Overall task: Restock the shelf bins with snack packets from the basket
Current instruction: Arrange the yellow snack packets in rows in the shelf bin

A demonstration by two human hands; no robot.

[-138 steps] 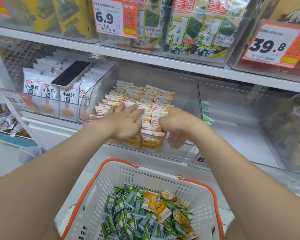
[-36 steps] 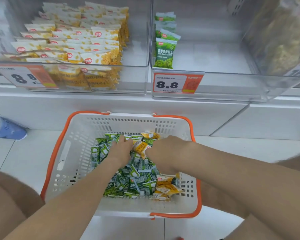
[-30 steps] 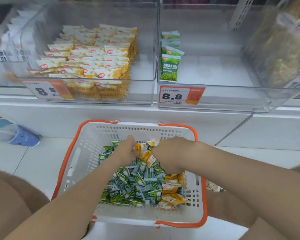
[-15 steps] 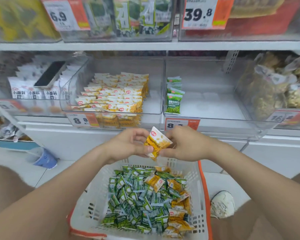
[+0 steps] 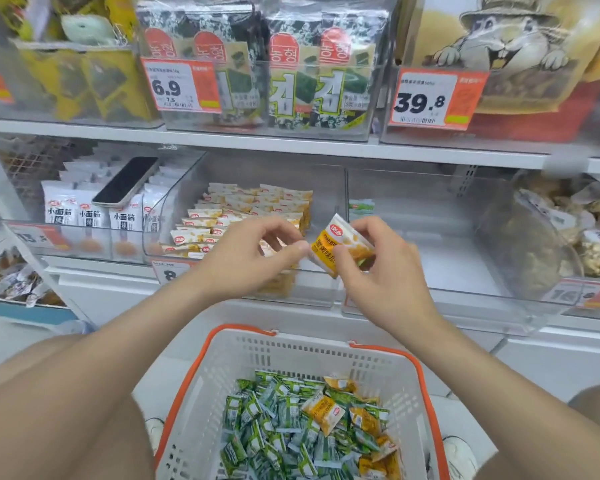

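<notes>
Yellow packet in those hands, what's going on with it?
A person is restocking a shelf. The left hand and the right hand pinch one yellow snack packet with their fingers, in front of the clear plastic bin that holds matching yellow packets. Below sits a white plastic basket with an orange rim, holding mostly green snack packets not yet shelved.

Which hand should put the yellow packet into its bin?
Probably the right hand: it pinches the yellow packet, held near the yellow-packet bin. The left hand only sits at its edge.
</notes>
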